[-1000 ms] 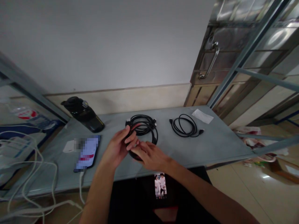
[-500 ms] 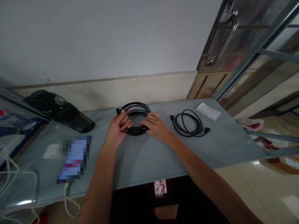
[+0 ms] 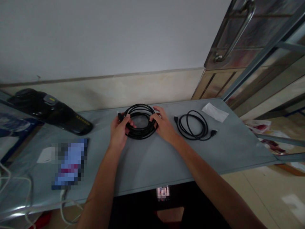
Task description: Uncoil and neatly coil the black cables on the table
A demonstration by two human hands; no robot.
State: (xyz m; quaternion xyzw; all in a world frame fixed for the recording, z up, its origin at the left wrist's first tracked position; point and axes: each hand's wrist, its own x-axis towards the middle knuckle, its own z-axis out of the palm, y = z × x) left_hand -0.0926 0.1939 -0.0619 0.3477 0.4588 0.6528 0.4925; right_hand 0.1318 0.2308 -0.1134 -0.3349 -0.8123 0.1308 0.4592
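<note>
A thick coil of black cable (image 3: 140,136) is held between my two hands over the grey tabletop (image 3: 147,165). My left hand (image 3: 119,128) grips the coil's left side, thumb on top, with a black plug (image 3: 120,116) poking out by the fingers. On the right side, my right hand (image 3: 164,124) has its thumb and fingers around the loops. A second, thinner black cable (image 3: 205,127) lies loosely coiled to the right of my right hand, a connector at each end.
At the back left a black handheld vacuum (image 3: 54,111) lies on the table. Nearer is a pixelated blue device (image 3: 72,162) with a white cord (image 3: 62,206). A white paper slip (image 3: 215,112) rests at the back right. The wall (image 3: 133,86) runs behind; a metal frame (image 3: 252,66) stands right.
My fingers have shifted their hold on the coil; the right thumb now shows on the inner side of the loops. The view has moved slightly.
</note>
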